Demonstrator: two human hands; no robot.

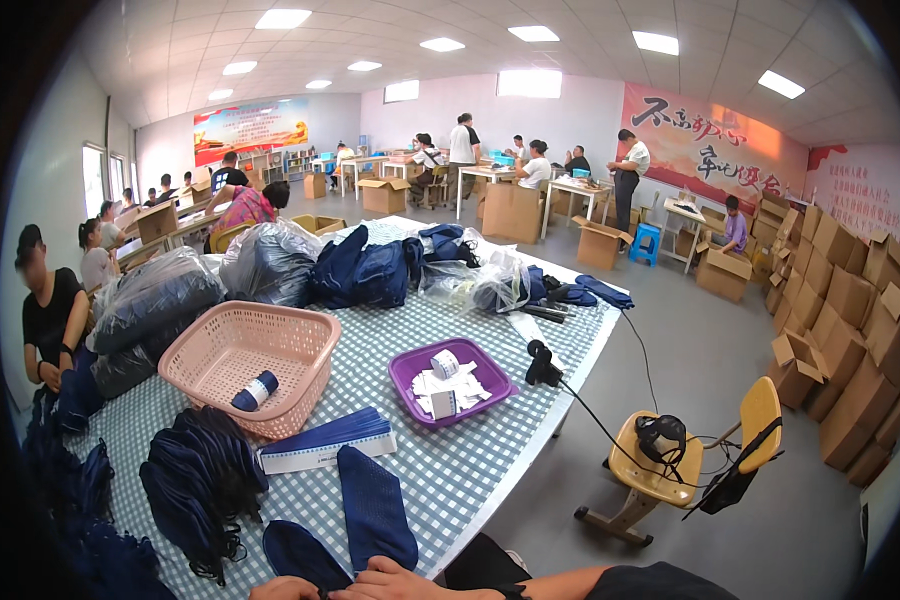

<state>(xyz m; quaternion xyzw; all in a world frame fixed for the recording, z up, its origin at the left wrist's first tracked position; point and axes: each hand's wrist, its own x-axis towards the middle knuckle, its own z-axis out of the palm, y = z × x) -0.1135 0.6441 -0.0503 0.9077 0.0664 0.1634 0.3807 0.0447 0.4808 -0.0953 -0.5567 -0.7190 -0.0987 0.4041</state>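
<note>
At table edge, right hand flat on navy sleeve

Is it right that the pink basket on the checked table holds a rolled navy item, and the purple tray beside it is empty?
Not quite. In the head view the pink basket does hold a rolled navy item, but the purple tray is not empty: it holds white paper slips.

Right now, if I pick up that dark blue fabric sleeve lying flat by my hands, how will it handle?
The dark blue fabric sleeve lies flat and limp on the checked table, so it will probably flop and drape. It looks thin, so likely light. Its smooth weave may slide across the cloth when pushed, rather than roll.
</note>
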